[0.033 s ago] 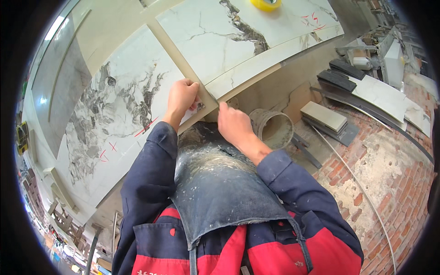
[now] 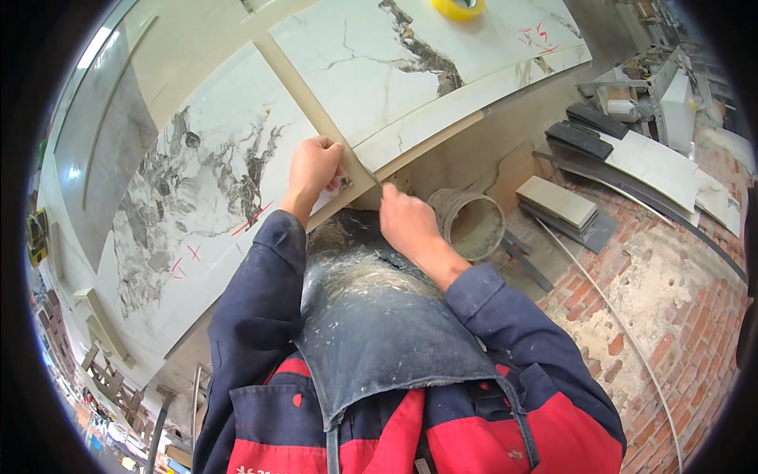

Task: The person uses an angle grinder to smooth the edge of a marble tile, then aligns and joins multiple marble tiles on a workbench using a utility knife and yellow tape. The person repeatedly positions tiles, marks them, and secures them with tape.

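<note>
My left hand [image 2: 316, 170] is closed, resting at the near right corner of a white marble-patterned slab [image 2: 229, 150] with dark veins and red marks. Whatever its fingers may pinch is hidden. My right hand [image 2: 410, 227] is closed round the near end of a thin, dark, narrow tool [image 2: 373, 174]; its exact kind is too small to tell. The tool's far part lies by the near corner of a second white veined slab [image 2: 355, 59], at the gap between the two slabs.
A yellow tape roll [image 2: 458, 8] sits on the far slab. Below the bench, right of my right hand, is a dusty bucket or pipe [image 2: 476, 225]. Stacked tile offcuts [image 2: 557, 199], dark strips [image 2: 598, 118] and a pale cable [image 2: 612, 308] lie to the right over brick flooring [image 2: 687, 347].
My right hand has shifted slightly right and toward me, drawing the thin tool along with it. My left hand and the slabs stay in place.
</note>
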Demonstrator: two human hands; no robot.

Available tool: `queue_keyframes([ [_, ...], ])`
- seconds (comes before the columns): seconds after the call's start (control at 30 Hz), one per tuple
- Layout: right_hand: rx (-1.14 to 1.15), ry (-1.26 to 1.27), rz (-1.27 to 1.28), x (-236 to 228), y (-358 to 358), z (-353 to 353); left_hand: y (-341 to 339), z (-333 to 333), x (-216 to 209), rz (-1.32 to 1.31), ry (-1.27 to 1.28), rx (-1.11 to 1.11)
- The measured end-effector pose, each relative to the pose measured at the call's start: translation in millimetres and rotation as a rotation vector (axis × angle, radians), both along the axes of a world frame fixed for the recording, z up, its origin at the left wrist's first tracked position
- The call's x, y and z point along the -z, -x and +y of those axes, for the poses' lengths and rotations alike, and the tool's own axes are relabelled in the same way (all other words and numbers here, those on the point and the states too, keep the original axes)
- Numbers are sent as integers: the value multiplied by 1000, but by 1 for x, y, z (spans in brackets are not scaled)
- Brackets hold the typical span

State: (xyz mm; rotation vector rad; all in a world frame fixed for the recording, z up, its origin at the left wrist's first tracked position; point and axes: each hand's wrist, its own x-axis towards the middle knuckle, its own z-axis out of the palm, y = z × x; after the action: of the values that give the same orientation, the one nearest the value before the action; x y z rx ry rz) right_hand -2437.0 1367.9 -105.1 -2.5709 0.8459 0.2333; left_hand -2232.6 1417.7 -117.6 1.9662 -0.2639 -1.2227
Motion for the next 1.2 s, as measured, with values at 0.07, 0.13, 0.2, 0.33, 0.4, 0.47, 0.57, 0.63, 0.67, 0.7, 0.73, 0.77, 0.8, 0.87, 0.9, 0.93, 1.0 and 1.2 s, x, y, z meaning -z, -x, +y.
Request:
queue_keyframes([
  [0.07,23,-54,45,-8,32,7,2,0,-3,0,2,-5],
  [0.13,47,-126,51,-17,59,12,2,5,-2,29,39,-28],
  [0.2,74,-220,101,-26,80,13,3,12,-4,94,103,-75],
  [0.33,223,-379,-196,-31,89,13,21,47,-27,244,235,-204],
  [0.4,490,-842,-174,-38,71,6,36,65,-43,271,274,-249],
  [0.47,645,-1172,-245,-57,40,0,51,78,-58,275,314,-287],
  [0.57,636,-1323,-412,-89,-3,7,69,90,-80,266,364,-321],
  [0.63,609,-1403,-459,-96,-17,9,75,96,-84,255,406,-281],
  [0.67,597,-1391,-469,-95,-20,10,78,98,-89,242,422,-262],
  [0.7,585,-1378,-478,-93,-21,12,78,98,-97,266,446,-256],
  [0.73,573,-1366,-487,-92,-24,12,76,99,-98,233,442,-237],
  [0.77,544,-1415,-506,-92,-27,11,74,101,-96,207,432,-222],
  [0.8,517,-1372,-480,-92,-28,8,73,103,-94,181,423,-207],
  [0.87,467,-1284,-436,-91,-31,1,75,105,-94,137,386,-227],
  [0.9,429,-1295,-442,-90,-34,-1,77,106,-94,118,386,-238],
  [0.93,402,-1248,-438,-90,-38,-3,78,105,-94,99,387,-249],
  [1.0,338,-1169,-425,-91,-45,-7,77,104,-95,81,375,-258],
  [1.2,141,-1027,-395,-89,-60,-22,68,104,-113,-127,301,-169],
])
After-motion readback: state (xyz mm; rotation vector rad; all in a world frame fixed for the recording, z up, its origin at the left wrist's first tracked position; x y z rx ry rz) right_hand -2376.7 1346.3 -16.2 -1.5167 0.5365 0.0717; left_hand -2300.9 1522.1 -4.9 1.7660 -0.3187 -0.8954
